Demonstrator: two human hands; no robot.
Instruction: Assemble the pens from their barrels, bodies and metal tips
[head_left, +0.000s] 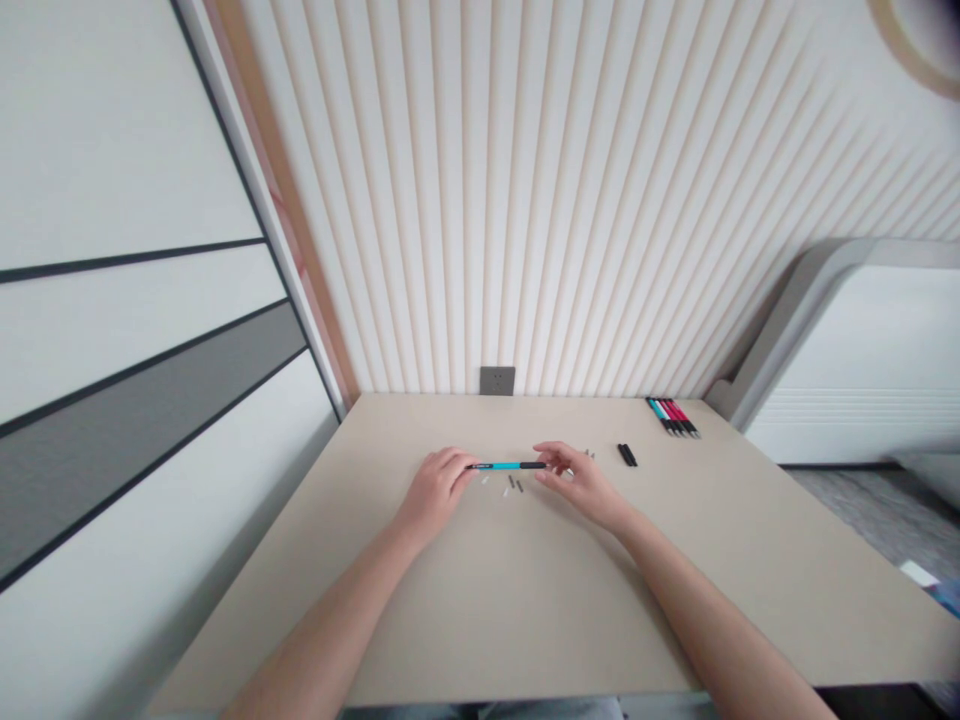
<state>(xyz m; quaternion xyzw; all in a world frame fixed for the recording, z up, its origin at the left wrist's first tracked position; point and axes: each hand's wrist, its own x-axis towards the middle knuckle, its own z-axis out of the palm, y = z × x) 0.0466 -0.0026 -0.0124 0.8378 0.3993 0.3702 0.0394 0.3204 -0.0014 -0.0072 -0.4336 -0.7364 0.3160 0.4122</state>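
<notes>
A teal pen (pixel 506 466) with black ends is held level just above the beige table (pixel 525 610). My left hand (pixel 435 492) pinches its left tip, fingers closed. Fingers of my right hand (pixel 581 482) are closed on its right black end. Under the pen lie several tiny grey and white pen parts (pixel 513 485). More small parts (pixel 589 455) lie just behind my right hand.
Two short black pieces (pixel 627 455) lie right of my hands. Several whole pens (pixel 673 416), teal, red and black, lie in a row at the back right. A grey wall socket (pixel 497 380) sits on the slatted wall. A white cabinet (pixel 847 360) stands at right.
</notes>
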